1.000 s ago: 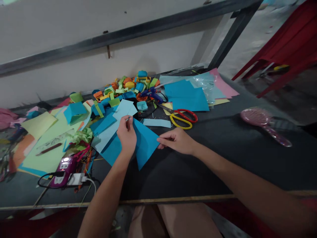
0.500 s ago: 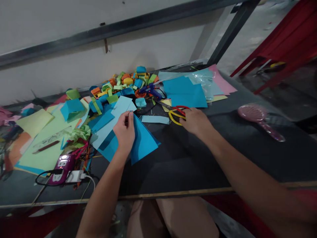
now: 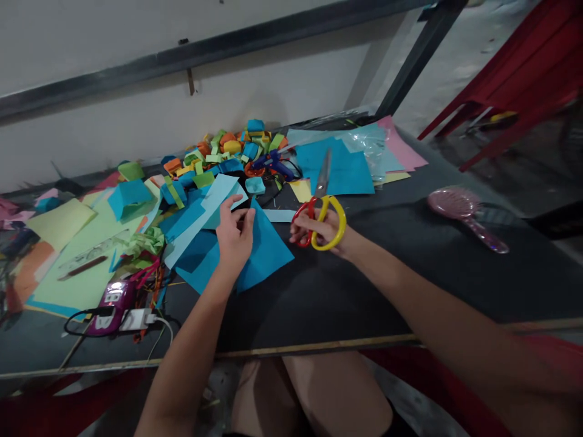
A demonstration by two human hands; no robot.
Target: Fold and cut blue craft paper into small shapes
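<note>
My right hand (image 3: 324, 233) grips scissors (image 3: 322, 182) by their red and yellow handles, with the blades pointing up and away from me. My left hand (image 3: 235, 233) is over blue paper sheets (image 3: 268, 252), its fingers curled and apart, with nothing visible between them. Light blue paper (image 3: 200, 221) lies beside and under that hand. A light blue strip (image 3: 279, 215) rests flat between my two hands, its right end near the scissors. Just beyond it sits a small light blue folded paper piece (image 3: 255, 186).
Behind are a blue glue gun (image 3: 276, 165) and a pile of coloured paper pieces (image 3: 218, 152). More sheets (image 3: 334, 167) lie at the back right, a pink hairbrush (image 3: 460, 206) at the right. A purple device (image 3: 110, 306) with cables sits at the left.
My right hand has lifted the scissors, moving left and turning the blades upward. My left hand's fingers have spread from a pinch. The light blue paper beside my left hand has shifted.
</note>
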